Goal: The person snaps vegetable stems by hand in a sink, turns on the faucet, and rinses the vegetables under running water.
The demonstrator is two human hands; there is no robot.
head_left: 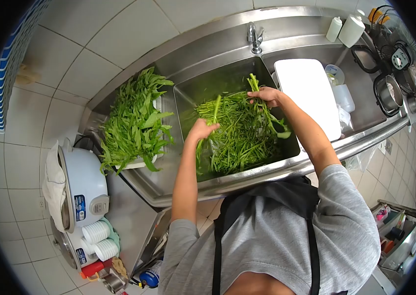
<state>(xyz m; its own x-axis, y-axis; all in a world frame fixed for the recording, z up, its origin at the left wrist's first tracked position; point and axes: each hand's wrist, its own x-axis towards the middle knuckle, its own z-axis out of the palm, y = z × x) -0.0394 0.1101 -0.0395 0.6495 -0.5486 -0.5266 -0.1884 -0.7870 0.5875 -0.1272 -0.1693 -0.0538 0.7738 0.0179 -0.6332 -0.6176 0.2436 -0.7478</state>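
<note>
Long green leafy stems [240, 142] fill much of the left basin of a steel sink [193, 83]. My left hand [203, 130] is closed round a few of these stems over the basin's left part, their cut ends pointing up. Near the basin's right side, my right hand [266, 96] grips another bunch, its stem ends sticking up past the fingers and its leaves hanging down. More leafy greens [136, 120] are heaped on a white tray [139, 162] left of the basin.
A white board [308, 96] lies just right of the basin. Behind stand a faucet [255, 38] and white bottles [351, 30]. Pots [390, 94] are at the far right; a large rice cooker [85, 182] and stacked white cups [100, 238] are at the left.
</note>
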